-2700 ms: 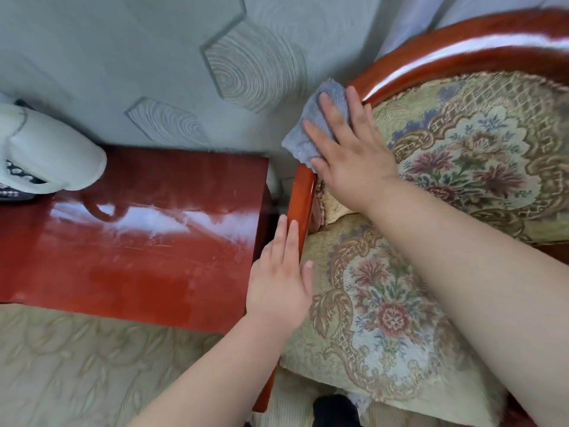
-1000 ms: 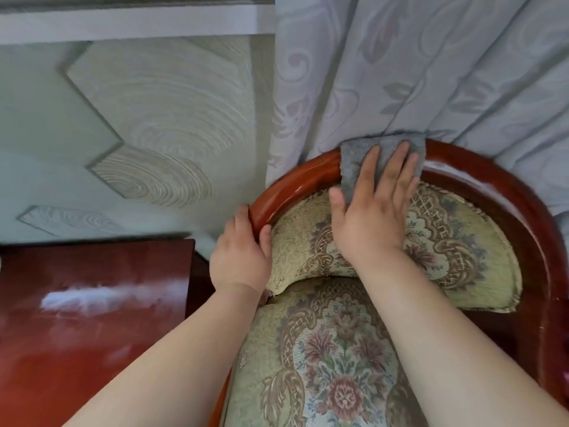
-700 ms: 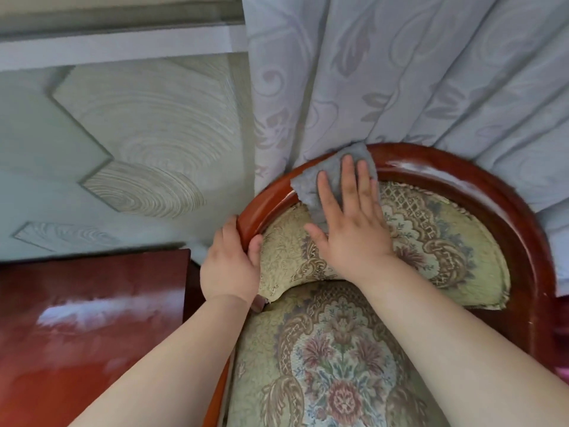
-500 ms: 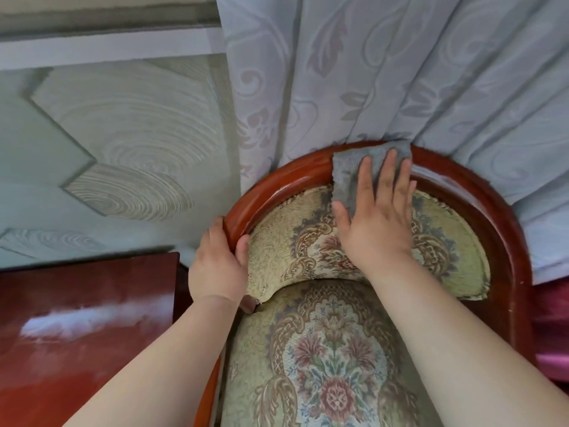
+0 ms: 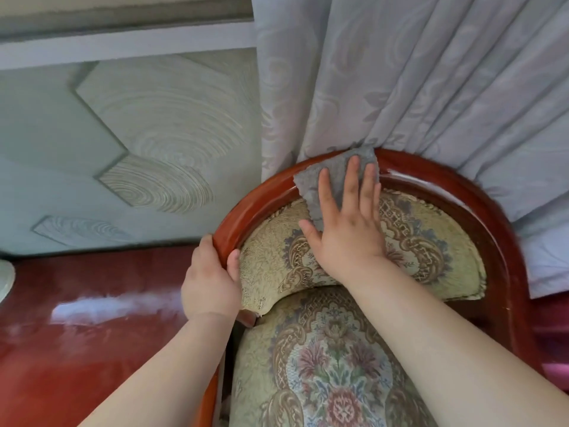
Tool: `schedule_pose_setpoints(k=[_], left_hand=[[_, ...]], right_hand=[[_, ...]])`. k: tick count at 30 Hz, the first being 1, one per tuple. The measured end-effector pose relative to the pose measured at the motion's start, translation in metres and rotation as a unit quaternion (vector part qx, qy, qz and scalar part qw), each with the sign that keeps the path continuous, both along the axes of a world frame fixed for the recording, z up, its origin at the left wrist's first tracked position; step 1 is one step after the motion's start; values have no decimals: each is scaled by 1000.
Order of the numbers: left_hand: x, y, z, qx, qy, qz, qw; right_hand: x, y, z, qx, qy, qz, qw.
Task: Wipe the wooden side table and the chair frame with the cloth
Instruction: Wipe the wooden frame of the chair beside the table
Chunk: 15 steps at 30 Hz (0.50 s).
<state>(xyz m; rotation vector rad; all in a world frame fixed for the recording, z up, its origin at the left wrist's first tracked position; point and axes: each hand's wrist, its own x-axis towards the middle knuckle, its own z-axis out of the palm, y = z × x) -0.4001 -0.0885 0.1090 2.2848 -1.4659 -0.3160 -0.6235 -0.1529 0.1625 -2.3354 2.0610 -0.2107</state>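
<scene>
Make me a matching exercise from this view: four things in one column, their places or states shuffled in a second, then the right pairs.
1. cloth
2. left hand
3. curtain
4. side table

A. hangs behind the chair back
B. glossy red-brown, left of the chair
C. pressed flat on top of the chair frame under the right hand
D. grips the frame's left curve

Pairs: 1-C, 2-D, 3-A, 4-B

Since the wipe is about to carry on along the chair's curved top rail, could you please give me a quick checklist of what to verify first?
1. Cloth flat under the right hand: ok.
2. Cloth on the chair frame, not only the upholstery: ok.
3. Left hand steadying the frame: ok.
4. Curtain clear of the rail: not ok, it touches.
5. Rail rightward free of objects: ok.
6. Cloth clean: cannot tell.
</scene>
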Motion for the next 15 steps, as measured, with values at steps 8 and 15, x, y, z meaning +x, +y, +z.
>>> schedule_pose_setpoints(k=[8, 15], left_hand=[[4, -3, -4, 4, -13, 3, 1000], [3, -7, -6, 0, -23, -1, 1000]], right_hand=[[6, -9, -2, -19, 43, 83, 995], [-38, -12, -3, -80, -48, -126, 988]])
